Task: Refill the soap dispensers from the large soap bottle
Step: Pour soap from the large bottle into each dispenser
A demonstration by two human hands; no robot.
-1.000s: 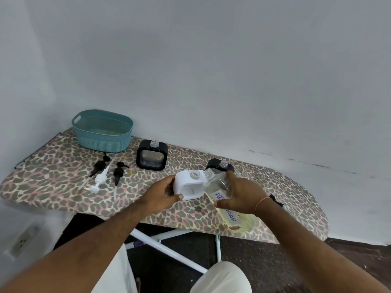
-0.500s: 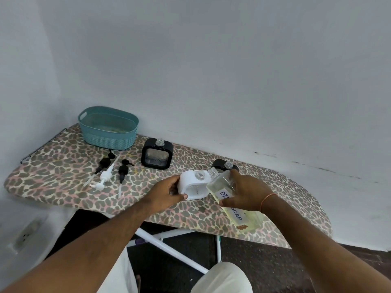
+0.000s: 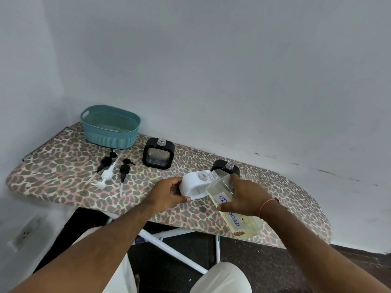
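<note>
**Pour lined up at the white dispenser; the two black ones wait**

At the far left of the leopard-print ironing board sits a teal basket. Right of it lie three removed pump heads, two black and one white, so all the dispensers are already opened. Next stands a black dispenser, neck uncapped; how much soap it holds is unclear. The left hand grips the white dispenser, tilting it toward the large soap bottle, which the right hand holds curled round its middle, tipped so the two necks nearly meet. No stream of soap is visible. A second black dispenser stands just behind the bottle. By my reading, filling has barely begun, and re-fitting all three pumps remains.
</note>
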